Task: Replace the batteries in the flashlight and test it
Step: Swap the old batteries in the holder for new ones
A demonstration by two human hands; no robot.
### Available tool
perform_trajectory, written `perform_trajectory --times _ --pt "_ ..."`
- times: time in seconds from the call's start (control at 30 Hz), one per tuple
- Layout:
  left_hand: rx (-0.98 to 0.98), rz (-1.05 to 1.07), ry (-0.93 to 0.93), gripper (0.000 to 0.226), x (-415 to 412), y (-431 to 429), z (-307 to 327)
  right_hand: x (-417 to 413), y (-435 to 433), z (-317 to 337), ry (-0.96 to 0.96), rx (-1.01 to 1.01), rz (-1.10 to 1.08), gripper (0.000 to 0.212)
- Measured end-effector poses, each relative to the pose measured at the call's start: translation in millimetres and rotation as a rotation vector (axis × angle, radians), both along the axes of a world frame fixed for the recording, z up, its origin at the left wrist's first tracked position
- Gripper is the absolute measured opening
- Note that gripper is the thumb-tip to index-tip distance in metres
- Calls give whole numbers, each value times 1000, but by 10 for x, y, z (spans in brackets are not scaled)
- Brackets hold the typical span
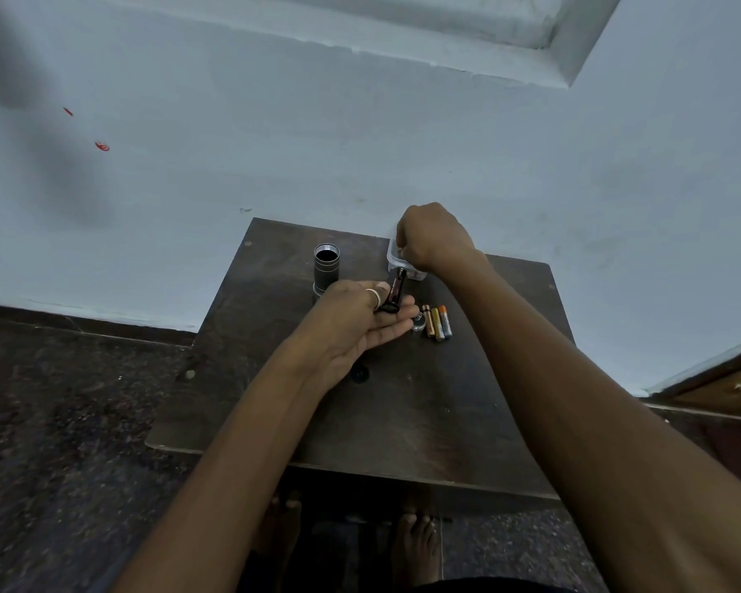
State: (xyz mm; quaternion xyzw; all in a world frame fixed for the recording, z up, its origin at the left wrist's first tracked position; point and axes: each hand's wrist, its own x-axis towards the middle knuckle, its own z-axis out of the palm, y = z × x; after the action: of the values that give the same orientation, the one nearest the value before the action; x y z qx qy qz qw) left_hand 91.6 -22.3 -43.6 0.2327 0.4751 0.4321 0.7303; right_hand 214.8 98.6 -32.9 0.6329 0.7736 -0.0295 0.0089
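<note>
The grey flashlight body (326,264) stands upright on the dark wooden table (403,400), its open end facing up. My left hand (360,318) holds a black battery holder (395,291) with a battery in it, palm turned up. My right hand (431,237) reaches into a small clear plastic box (396,263) at the table's far edge, with its fingers curled down inside; what they touch is hidden. Three loose batteries (437,322) lie side by side right of my left hand. The flashlight's end cap (419,323) lies beside them.
The small table stands against a pale blue wall. A dark round spot (359,373) marks the tabletop under my left wrist. Dark speckled floor surrounds the table, and my bare feet (416,545) show below its front edge. A wooden door corner (728,387) is at the right.
</note>
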Motion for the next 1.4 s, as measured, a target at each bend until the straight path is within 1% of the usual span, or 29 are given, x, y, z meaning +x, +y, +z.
perform_trajectory --times 0.1,0.2,0.27,0.3,0.4,0.53,0.63,0.77,0.97,1.07,1.13,1.23,1.3,1.4 --pt "-2 4 -4 25 -11 -1 5 20 -38 51 122 50 -28 25" --pt "-8 8 0 25 -23 -2 8 53 -184 168 423 128 -104 18" --pt "-13 10 7 25 -22 -5 14 70 -381 235 626 171 -137 18" --pt "-14 12 8 25 -19 -7 16 77 -490 255 697 201 -136 17" --pt "-6 16 5 27 -3 -14 19 87 -813 251 856 303 -161 10" --pt "15 25 1 30 33 -15 9 102 -1113 125 1040 357 -244 4" --pt "24 31 2 30 41 -13 0 83 -1209 28 1037 403 -231 3" --pt "43 37 19 29 39 -7 -23 51 -1262 -38 961 456 -115 2" --pt "80 25 43 28 19 0 -40 92 -1279 -55 910 386 20 5" --pt "89 18 35 25 15 -6 -37 111 -1289 -76 899 353 31 9" --pt "92 14 19 24 18 -9 -30 119 -1288 -85 888 316 26 16" --pt "84 32 -4 18 21 -6 -20 138 -1260 -79 867 241 10 37" --pt "81 37 -13 16 20 -2 -20 165 -1238 -63 899 164 -17 49" --pt "79 23 -8 16 15 2 -19 221 -1209 -48 931 54 -24 59"
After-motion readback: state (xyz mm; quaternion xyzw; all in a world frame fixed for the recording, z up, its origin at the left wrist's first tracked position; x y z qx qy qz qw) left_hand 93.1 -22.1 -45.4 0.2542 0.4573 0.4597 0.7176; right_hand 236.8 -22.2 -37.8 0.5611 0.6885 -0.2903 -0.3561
